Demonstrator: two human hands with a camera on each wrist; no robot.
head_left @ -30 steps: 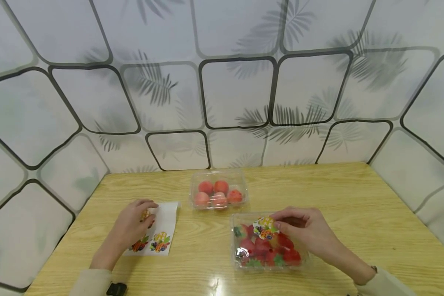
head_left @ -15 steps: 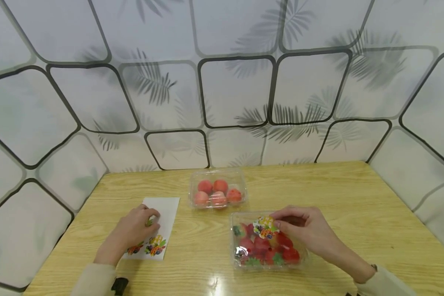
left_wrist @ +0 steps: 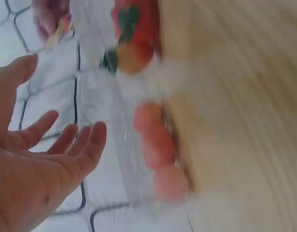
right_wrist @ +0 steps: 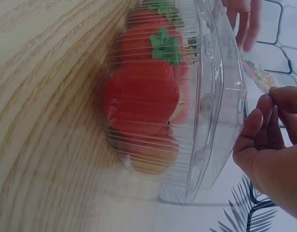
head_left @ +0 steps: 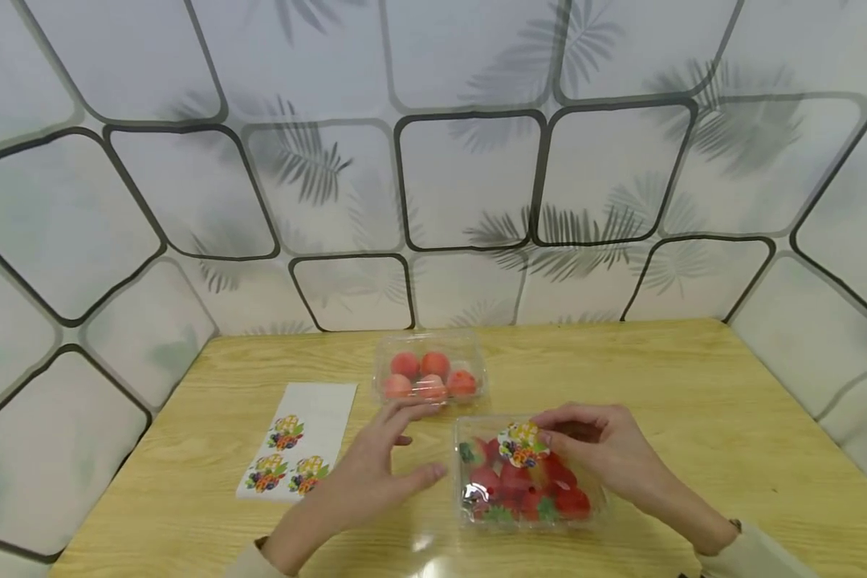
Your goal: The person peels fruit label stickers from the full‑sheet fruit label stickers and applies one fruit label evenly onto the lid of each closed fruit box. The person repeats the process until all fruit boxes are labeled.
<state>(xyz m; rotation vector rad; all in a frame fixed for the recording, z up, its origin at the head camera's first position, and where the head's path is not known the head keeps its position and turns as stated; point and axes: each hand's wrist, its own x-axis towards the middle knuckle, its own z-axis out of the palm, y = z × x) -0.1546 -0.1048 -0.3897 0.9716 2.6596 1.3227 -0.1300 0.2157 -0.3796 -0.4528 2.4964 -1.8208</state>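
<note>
My right hand (head_left: 596, 445) pinches a round fruit-print sticker (head_left: 523, 445) between thumb and forefinger. In the right wrist view the sticker (right_wrist: 258, 75) stands off the lid of a clear plastic box (right_wrist: 213, 121). Inside that box lie red strawberry-like fruits (right_wrist: 141, 92) with green leaves. My left hand (head_left: 364, 474) holds nothing, with fingers spread and thumb apart, just left of the box (head_left: 470, 514). The left wrist view also shows this hand (left_wrist: 47, 159) with its palm bare.
A white sticker sheet (head_left: 325, 405) with 3 fruit stickers lies at the left of the wooden table (head_left: 665, 377). At the back stands another clear box (head_left: 470, 349) with several round pinkish-red fruits (head_left: 435, 365). A patterned curtain (head_left: 470, 185) closes off the back and sides.
My left hand has left the sticker sheet and moved right toward the strawberry box, fingers opening out. The sheet shifted slightly before that. My right hand stays with the sticker over the box.
</note>
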